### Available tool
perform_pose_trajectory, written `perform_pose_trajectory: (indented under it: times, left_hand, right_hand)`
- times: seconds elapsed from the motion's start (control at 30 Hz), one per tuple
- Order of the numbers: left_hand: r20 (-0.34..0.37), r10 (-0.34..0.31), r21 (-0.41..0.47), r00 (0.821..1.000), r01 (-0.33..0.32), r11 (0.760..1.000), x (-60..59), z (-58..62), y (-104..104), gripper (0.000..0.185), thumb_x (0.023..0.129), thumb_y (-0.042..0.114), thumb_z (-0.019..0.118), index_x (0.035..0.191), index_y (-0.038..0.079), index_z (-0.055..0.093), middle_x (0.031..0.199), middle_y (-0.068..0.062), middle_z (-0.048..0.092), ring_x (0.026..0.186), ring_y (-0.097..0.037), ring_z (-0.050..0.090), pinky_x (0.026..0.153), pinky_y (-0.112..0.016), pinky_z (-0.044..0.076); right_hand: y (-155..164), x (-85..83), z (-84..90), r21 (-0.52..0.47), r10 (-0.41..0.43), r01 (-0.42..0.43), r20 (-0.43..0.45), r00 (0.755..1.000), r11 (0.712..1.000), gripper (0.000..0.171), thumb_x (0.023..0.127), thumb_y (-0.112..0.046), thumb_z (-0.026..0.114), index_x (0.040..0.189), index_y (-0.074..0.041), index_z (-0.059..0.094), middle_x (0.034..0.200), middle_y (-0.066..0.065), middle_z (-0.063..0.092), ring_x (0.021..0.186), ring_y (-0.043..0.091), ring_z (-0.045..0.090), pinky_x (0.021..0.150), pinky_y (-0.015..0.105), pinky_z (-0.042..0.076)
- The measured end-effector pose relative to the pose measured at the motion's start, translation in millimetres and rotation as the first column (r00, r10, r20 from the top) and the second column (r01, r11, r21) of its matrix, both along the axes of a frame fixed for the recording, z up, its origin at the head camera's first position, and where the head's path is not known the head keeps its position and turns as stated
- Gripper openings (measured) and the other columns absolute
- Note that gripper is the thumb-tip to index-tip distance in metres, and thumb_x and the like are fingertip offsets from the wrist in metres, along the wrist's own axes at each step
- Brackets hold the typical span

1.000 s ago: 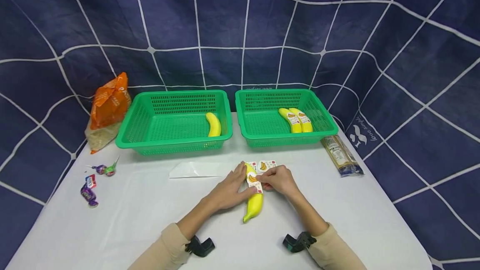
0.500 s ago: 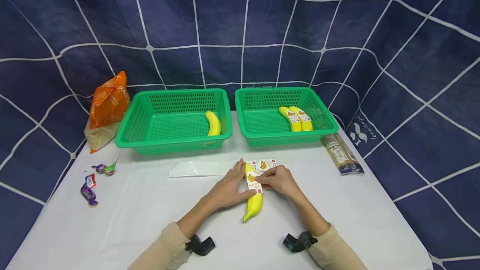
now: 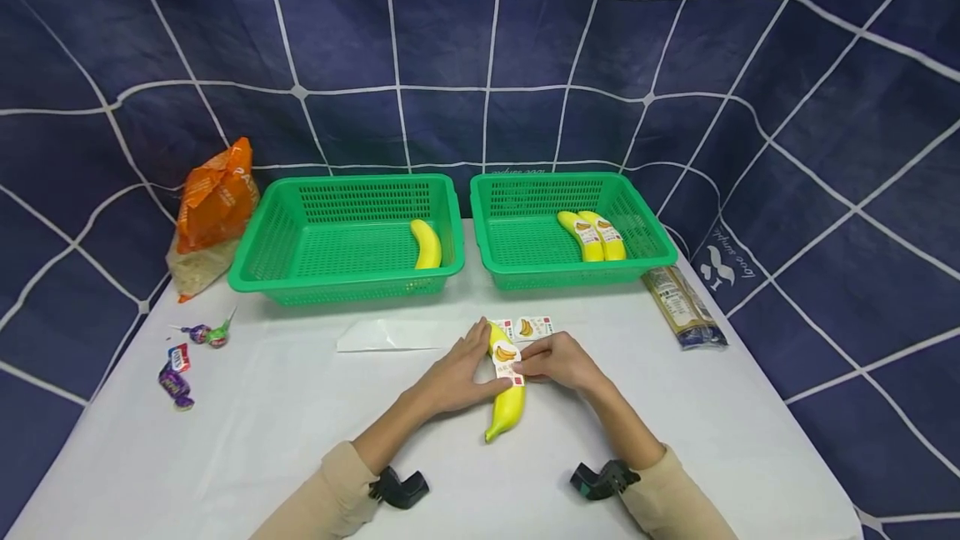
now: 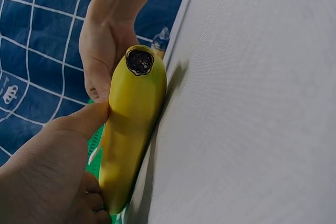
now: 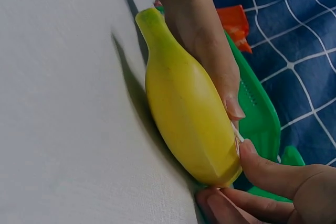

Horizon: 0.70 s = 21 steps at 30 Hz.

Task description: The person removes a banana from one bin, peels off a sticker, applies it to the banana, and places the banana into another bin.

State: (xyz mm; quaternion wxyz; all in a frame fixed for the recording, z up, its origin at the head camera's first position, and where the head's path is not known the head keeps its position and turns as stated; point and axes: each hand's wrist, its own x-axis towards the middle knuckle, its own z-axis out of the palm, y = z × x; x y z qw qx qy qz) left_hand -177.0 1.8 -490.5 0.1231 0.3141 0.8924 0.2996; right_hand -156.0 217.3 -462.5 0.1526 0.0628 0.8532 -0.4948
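Two hands meet over one banana (image 3: 506,386) that lies on the white surface (image 3: 300,440), nearer to the person than either green basket. Its long axis runs near to far, leaning a little to the right at the far end: the stem tip points toward the person and slightly left, the far end toward the gap between the baskets.

The left hand (image 3: 453,373) lies along the banana's left flank, fingers fairly straight and thumb pressed to the peel, steadying it rather than wrapping it. The right hand (image 3: 558,361) comes in from the right flank, and its grip is a pinch: thumb and fingertips curl onto the banana sticker (image 3: 508,361) wrapped across the fruit's upper part. The right wrist view shows those fingertips at the label's edge against the yellow skin. Both hands are level with the same stretch of the banana, one on each side, so neither is plainly nearer; the label sits under the right hand's fingers.

Just beyond the banana's far end lie two loose stickers (image 3: 525,328), and to their left a white backing sheet (image 3: 390,337). The left basket (image 3: 345,273) holds a bare banana (image 3: 427,245); the right basket (image 3: 570,269) holds two labelled bananas (image 3: 592,237), side by side.
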Motion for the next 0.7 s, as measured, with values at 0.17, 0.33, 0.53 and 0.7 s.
perform_pose_trajectory:
  times: [0.17,0.33,0.53,0.7]
  left_hand:
    - [-0.008,-0.007,-0.005,1.000,0.007,1.000,1.0,0.7,-0.2,0.102,0.087,0.070,0.051,0.156,0.004,0.014,0.165,-0.006,0.005,0.153,-0.019,0.008,0.124,-0.041,0.018]
    - [-0.015,-0.009,-0.009,1.000,0.009,1.000,-0.3,0.3,-0.2,0.102,0.087,0.070,0.050,0.156,0.004,0.013,0.166,-0.007,0.004,0.153,-0.019,0.009,0.124,-0.041,0.019]
    - [-0.010,-0.011,-0.002,1.000,0.011,1.000,-0.2,-0.1,-0.6,0.102,0.087,0.070,0.051,0.156,0.004,0.015,0.166,-0.007,0.006,0.153,-0.020,0.009,0.124,-0.042,0.019]
    - [-0.009,-0.013,-0.003,1.000,0.013,1.000,0.1,0.1,-0.7,0.101,0.088,0.069,0.050,0.155,0.003,0.014,0.165,-0.007,0.005,0.153,-0.019,0.008,0.124,-0.042,0.017]
  right_hand:
    - [0.1,-6.4,-4.5,-0.113,-0.057,0.064,0.062,0.996,0.992,0.031,0.083,-0.012,0.076,0.106,0.008,0.070,0.091,0.015,0.074,0.076,0.018,0.073,0.070,0.031,0.061]
    - [0.3,-11.6,-4.6,-0.140,-0.059,0.070,0.079,0.995,0.988,0.030,0.087,-0.009,0.072,0.110,0.009,0.068,0.095,0.016,0.074,0.077,0.016,0.072,0.072,0.030,0.061]
    - [-2.9,-15.9,-2.0,-0.119,-0.045,0.051,0.054,0.998,0.992,0.030,0.088,-0.013,0.072,0.110,0.007,0.069,0.096,0.014,0.074,0.078,0.015,0.072,0.072,0.030,0.061]
    - [-11.0,-18.1,1.9,-0.027,-0.053,0.054,0.029,0.998,0.998,0.028,0.088,-0.020,0.073,0.104,0.002,0.074,0.093,0.010,0.073,0.071,0.010,0.069,0.067,0.027,0.060]
